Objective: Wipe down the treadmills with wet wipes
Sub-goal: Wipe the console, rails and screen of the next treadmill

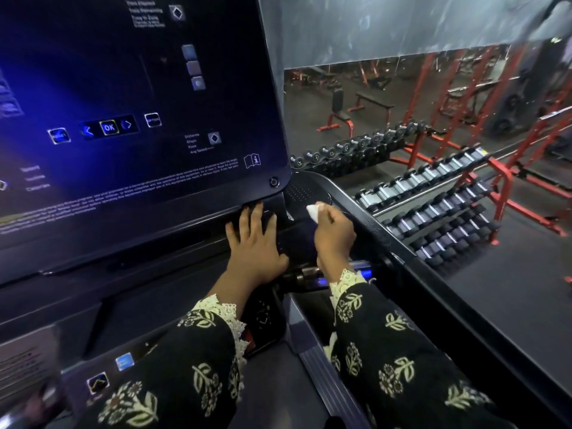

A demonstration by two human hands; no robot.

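Left hand (255, 243) lies flat on the treadmill console (297, 239) — right hand (334, 235) grips a wet wipe (314, 212).

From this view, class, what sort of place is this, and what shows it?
Most likely a gym: a treadmill console up close, dumbbell racks to its right, red weight benches beyond.

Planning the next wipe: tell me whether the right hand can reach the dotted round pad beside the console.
Likely yes: the right hand holds the wet wipe at the dotted round pad, nothing between.
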